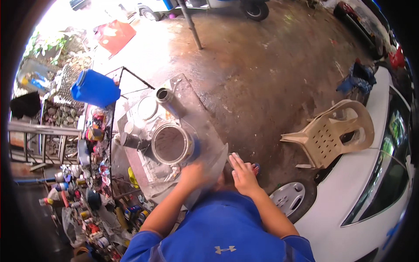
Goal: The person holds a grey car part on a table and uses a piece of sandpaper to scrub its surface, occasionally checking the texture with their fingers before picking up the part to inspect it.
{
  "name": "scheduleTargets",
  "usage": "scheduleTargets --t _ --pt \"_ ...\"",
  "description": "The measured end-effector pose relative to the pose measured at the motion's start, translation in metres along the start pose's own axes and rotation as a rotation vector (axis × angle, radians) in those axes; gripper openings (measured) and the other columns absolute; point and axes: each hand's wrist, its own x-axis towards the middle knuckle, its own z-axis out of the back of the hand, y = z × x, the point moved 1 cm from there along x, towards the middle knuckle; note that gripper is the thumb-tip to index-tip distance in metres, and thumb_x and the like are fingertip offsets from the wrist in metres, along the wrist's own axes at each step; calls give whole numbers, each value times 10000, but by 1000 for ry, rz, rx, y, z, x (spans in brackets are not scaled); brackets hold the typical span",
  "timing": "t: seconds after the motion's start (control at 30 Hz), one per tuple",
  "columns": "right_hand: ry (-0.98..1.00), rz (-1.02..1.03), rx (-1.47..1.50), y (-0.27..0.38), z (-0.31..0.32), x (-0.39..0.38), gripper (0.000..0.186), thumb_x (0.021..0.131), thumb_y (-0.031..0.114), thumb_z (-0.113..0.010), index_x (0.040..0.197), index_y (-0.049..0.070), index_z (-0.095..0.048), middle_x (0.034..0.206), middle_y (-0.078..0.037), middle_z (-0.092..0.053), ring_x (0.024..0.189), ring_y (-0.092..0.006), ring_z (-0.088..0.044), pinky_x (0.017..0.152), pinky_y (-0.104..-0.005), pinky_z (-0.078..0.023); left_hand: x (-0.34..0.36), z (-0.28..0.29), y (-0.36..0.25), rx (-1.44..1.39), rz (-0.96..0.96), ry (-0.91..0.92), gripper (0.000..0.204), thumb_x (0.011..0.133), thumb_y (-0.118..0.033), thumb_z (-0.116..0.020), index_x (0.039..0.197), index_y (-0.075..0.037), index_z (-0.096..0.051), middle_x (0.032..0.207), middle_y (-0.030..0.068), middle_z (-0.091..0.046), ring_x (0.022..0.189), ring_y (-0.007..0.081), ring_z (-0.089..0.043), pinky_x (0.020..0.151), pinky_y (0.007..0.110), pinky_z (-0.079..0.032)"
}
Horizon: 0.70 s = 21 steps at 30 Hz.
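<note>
My left hand (194, 174) is smeared by motion at the near side of a large open paint can (190, 146), so its fingers cannot be made out. The can's inside is greyish, and its outer wall shows blue. To the right, past the table's edge, my right hand (244, 174) is held up with its fingers stretched out and nothing clearly in them. Behind the can stand a tall grey metal canister (174, 106) and a round white lid (147, 108). A dark cup-like container (131, 140) and a small white cup (132, 127) sit to its left.
Plastic sheeting and newspaper cover the table (150, 168). A blue jug (95, 88) stands at the far left, above a clutter of cans and bottles (87, 214). On the right are a beige plastic chair (325, 137), a wheel (290, 198) and a white car (336, 205).
</note>
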Motion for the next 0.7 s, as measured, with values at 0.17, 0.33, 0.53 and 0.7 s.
scheduleTargets --t 0.17,0.33,0.53,0.7 --pt "43 -99 22 -21 -44 16 585 973 176 -523 1547 104 -443 1603 -104 -427 1140 -447 -526 1014 -498 -439 -22 -23 13 -30 112 40 534 917 -550 -670 851 -21 -712 734 217 -710 744 409 -723 732 526 -571" --pt "58 -121 -15 -14 -54 23 582 974 167 -530 1543 90 -444 1618 -98 -412 1126 -452 -517 1033 -496 -420 3 -5 18 -94 14 40 538 944 -529 -648 874 0 -713 727 248 -697 731 447 -712 684 532 -572" --pt "151 -62 -118 5 -57 27 608 957 117 -538 1550 45 -423 1622 -146 -393 1158 -408 -502 1049 -465 -393 1 3 20 24 -28 0 408 956 -460 -651 948 -57 -717 726 179 -721 686 356 -741 610 453 -595" --pt "173 -33 -111 4 -63 25 718 975 171 -563 1608 24 -259 1652 -261 -257 1270 -428 -483 1122 -508 -350 -8 -21 12 -109 -118 -93 275 942 -267 -661 960 7 -658 776 190 -733 717 336 -759 618 435 -615"
